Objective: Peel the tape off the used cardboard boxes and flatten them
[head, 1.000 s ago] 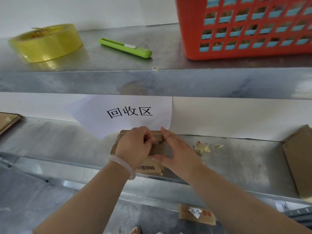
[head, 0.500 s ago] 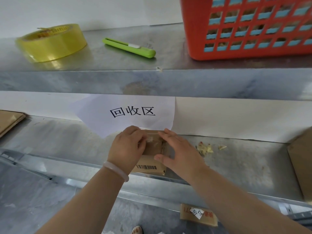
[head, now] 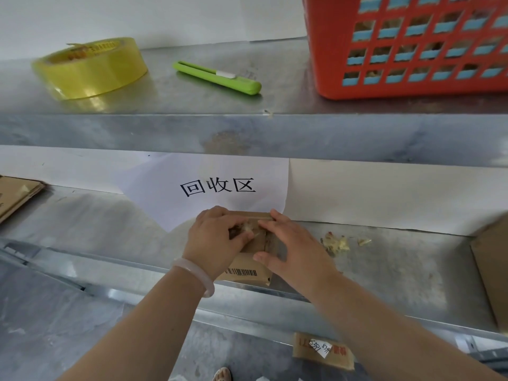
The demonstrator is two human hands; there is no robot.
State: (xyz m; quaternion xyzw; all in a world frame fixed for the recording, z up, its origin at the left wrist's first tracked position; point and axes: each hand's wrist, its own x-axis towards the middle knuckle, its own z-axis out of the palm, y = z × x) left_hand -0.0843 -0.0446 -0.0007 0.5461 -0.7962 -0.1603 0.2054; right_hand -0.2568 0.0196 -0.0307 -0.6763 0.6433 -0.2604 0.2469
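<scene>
Both hands meet over one small cardboard box, which sits at the front lip of the lower shelf just below the paper sign. Its barcoded face is turned toward the person, and its longer side seems to run from the lip back toward the wall. The left hand covers the box's left half with its fingers curled inward, pinching a crumpled, pale wad of tape that sits on the top face near the far edge. The right hand lies on the right half with its fingers nearly straight and slightly spread, pressing down on the cardboard. Its index tip is just beside the wad and its thumb reaches the near edge. The tape therefore lies between the two hands and is already in the left one, while the right hand acts as the anchor. I judge that the next pull belongs to the left hand. It should draw the strip back toward the person along the box's length while the right hand pins the box so it does not slide off the lip. How much of the strip is glued down is hidden under the fingers. Loose tape scraps lie on the shelf just right of the right hand, and flattened cardboard lies well apart at the far right.
</scene>
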